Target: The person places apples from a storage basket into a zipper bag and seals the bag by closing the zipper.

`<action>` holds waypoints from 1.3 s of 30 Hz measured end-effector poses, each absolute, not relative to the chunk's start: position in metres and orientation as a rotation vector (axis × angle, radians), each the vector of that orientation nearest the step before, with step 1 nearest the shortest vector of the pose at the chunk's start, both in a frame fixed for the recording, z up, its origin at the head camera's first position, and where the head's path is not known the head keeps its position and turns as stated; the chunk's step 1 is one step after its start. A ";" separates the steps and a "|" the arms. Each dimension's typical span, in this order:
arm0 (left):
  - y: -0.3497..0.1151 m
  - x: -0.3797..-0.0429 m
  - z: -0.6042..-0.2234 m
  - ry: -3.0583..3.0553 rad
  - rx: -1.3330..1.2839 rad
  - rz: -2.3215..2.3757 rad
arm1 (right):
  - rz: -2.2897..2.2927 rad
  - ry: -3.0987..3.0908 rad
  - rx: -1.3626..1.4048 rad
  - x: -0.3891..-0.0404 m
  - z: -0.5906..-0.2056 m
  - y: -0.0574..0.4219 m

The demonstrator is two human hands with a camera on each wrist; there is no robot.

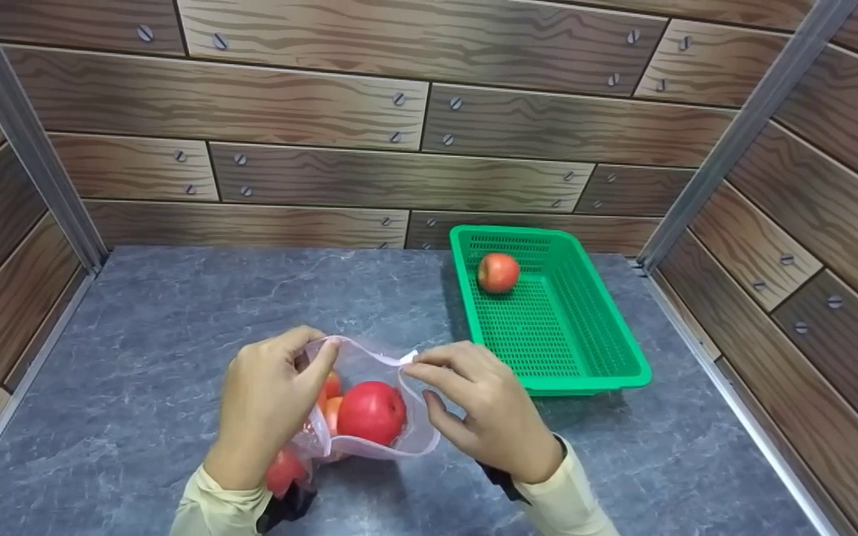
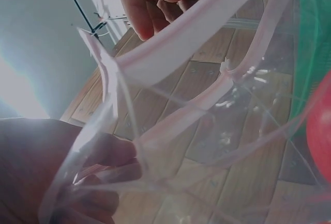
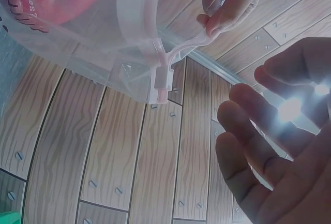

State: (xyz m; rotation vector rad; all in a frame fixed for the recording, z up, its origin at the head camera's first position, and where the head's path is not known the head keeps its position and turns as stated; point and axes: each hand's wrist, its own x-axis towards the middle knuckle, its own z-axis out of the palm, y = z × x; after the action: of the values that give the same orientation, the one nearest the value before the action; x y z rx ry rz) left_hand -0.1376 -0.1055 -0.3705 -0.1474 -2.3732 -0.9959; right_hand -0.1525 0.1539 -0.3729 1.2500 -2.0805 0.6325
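Observation:
A clear zip bag (image 1: 421, 432) with a pale pink rim holds a red apple-like fruit (image 1: 372, 413) and several orange-red fruits (image 1: 331, 387). Its mouth gapes upward. My left hand (image 1: 269, 394) pinches the rim on the left side; in the right wrist view, thumb and finger of that left hand (image 3: 232, 6) grip the zip strip. A white slider (image 3: 163, 76) sits at the other end of the zip. Beside it, my right hand (image 1: 481, 409) has loosely bent fingers; the right wrist view shows the right hand (image 3: 274, 146) apart from the slider, holding nothing.
A green plastic basket (image 1: 608, 320) stands at the back right, with one red-orange apple (image 1: 498, 272) in its far left corner. The grey marbled tabletop (image 1: 138, 335) is enclosed by wood-patterned walls (image 1: 325, 171) with metal corner posts.

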 end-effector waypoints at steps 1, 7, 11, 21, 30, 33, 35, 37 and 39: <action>-0.106 -0.138 -0.371 -2.372 -0.149 -0.995 | 0.636 -2.091 1.245 -0.152 -0.373 0.154; -0.106 -0.137 -0.371 -2.370 -0.150 -0.997 | 0.656 -2.115 1.240 -0.151 -0.374 0.153; -0.105 -0.138 -0.370 -2.358 -0.161 -0.992 | 0.657 -2.106 1.236 -0.151 -0.373 0.154; -0.105 -0.138 -0.372 -2.342 -0.181 -0.978 | 0.638 -2.049 1.231 -0.153 -0.371 0.157; -0.104 -0.138 -0.371 -2.368 -0.211 -0.962 | 0.635 -2.045 1.217 -0.154 -0.372 0.158; -0.104 -0.138 -0.372 -2.366 -0.216 -0.963 | 0.631 -2.051 1.213 -0.153 -0.372 0.158; -0.104 -0.138 -0.372 -2.364 -0.218 -0.963 | 0.631 -2.061 1.204 -0.153 -0.372 0.158; -0.104 -0.138 -0.372 -2.362 -0.218 -0.965 | 0.631 -2.077 1.194 -0.152 -0.372 0.158; -0.104 -0.138 -0.372 -2.360 -0.219 -0.967 | 0.635 -2.104 1.185 -0.151 -0.373 0.158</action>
State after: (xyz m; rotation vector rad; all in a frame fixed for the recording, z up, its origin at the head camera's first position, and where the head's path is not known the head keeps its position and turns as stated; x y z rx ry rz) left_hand -0.1380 -0.1035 -0.3720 -0.2194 -2.3600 -0.9671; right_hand -0.1514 0.1583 -0.3725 1.1853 -2.1041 0.6351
